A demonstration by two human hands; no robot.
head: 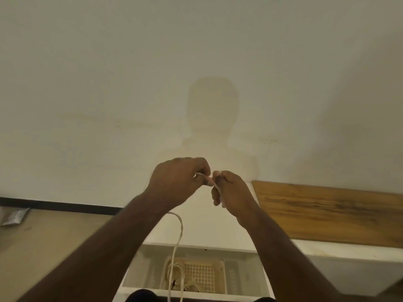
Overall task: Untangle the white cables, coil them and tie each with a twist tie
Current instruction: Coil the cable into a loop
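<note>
Both hands are raised in front of a pale wall, close together. My left hand [178, 179] pinches a white cable [180, 232] between thumb and fingers. My right hand [231, 190] is closed on the same cable just to the right, fingers nearly touching the left hand. The cable hangs from under my left hand in a long loop down into a cream perforated basket [202, 274]. More white cable lies tangled in the basket's left part. No twist tie can be made out.
The basket sits inside a white open compartment [196, 247] below my arms. A wooden board [327, 212] lies on the white surface to the right. At the left are a tan floor, a dark baseboard and a silver packet [15, 216].
</note>
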